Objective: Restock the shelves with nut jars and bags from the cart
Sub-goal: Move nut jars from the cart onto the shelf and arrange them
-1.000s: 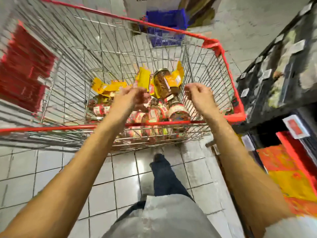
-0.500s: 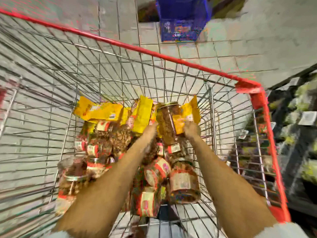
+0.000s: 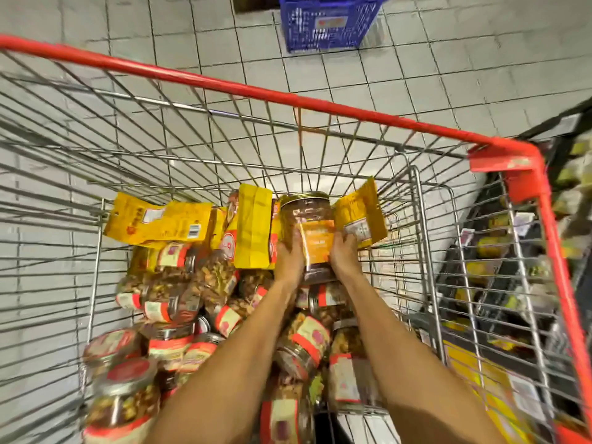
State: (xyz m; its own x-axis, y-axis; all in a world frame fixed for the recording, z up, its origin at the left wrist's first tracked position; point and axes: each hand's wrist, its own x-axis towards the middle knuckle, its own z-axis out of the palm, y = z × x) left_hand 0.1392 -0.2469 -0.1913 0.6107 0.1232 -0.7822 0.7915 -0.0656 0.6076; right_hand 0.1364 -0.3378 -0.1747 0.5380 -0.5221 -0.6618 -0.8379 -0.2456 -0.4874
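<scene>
- The tall nut jar (image 3: 315,245) with the orange label stood upright at the far end of the cart (image 3: 224,88), gold lid on top, on the heap of smaller jars (image 3: 169,283).
- My left hand (image 3: 290,261) curled round its left side and my right hand (image 3: 344,256) round its right: both hands clamped on that one jar.
- A yellow bag (image 3: 253,229) stood just left of it, beside my left hand.
- Another yellow bag (image 3: 358,213) leaned at its right, just behind my right fingers.
- A third yellow bag (image 3: 160,222) lay flat at the left of the pile.
- The smaller jars had red-banded labels and lay tumbled under my forearms, nuts showing through.
- A blue basket (image 3: 326,24) sat on the tiled floor (image 3: 448,59) beyond the cart's red rim.
- Stocked shelves (image 3: 570,200) ran along the right, too blurred to read.
</scene>
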